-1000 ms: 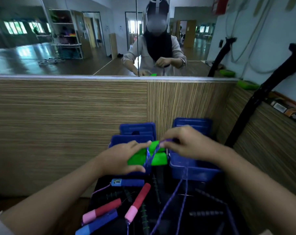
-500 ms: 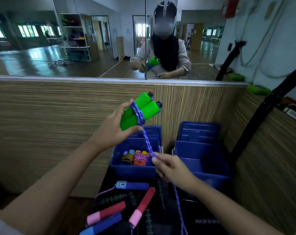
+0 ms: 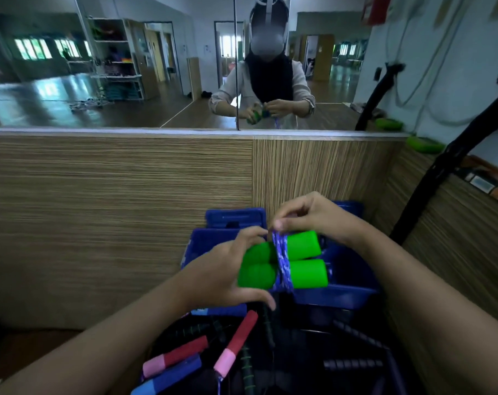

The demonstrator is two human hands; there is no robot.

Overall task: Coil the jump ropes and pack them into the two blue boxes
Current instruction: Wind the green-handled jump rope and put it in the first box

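Two smooth green handles, lying side by side and bound at the middle by turns of blue-and-white braided rope, are gripped at their left ends by the left hand, while the rope at the top of the wrap is pinched by the right hand. The bundle is held just above two blue plastic boxes, which are largely hidden behind the hands. Below, pink-and-red foam handles, a blue handle and dark ribbed grips are heaped on a black surface in front of a wood-grain panel topped by a mirror.

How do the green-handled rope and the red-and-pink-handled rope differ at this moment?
The green handles lie side by side, held by the left hand above the blue boxes; the red-and-pink handles lie apart and untouched lower down.

The green pair is bound by a purple cord, pinched by the right hand; the red-and-pink pair is unbound.

Both have padded-looking grips.
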